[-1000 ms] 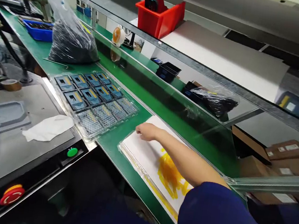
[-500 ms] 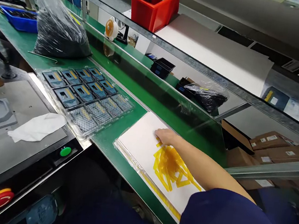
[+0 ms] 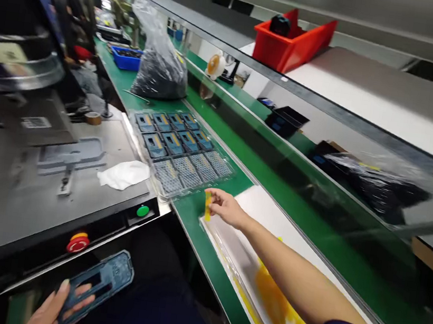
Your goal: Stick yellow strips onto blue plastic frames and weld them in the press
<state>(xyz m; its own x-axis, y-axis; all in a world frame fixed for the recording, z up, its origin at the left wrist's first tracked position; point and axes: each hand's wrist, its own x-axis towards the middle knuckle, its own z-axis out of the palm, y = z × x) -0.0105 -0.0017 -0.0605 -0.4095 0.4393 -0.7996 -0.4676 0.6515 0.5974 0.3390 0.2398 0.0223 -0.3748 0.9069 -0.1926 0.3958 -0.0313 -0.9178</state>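
A blue-grey plastic housing (image 3: 119,272) with a rectangular cut-out is gripped in my left hand (image 3: 56,306), low in front of the machine. Its long body tilts up to the right. My right hand (image 3: 227,209) pinches a short yellow tape strip (image 3: 207,206) over the near-left end of a white sheet stack (image 3: 253,201). More yellow strips (image 3: 274,297) lie heaped on that stack, partly behind my right forearm. Left of my right hand, a clear blister tray (image 3: 164,195) holds several similar housings (image 3: 172,144) with yellow strips; its nearest row of pockets has no housings.
The machine bed (image 3: 87,203) carries a grey fixture (image 3: 92,153) and a white cloth (image 3: 125,175). On its front edge are green buttons (image 3: 142,211) and a red emergency stop (image 3: 78,243). A filled plastic bag (image 3: 160,69) and blue bin (image 3: 125,59) stand farther back. A red bin (image 3: 291,44) sits on the shelf.
My right hand has lifted from the sheets and moved toward the tray with a yellow strip. My left hand has come into view holding the housing. The view has turned left.
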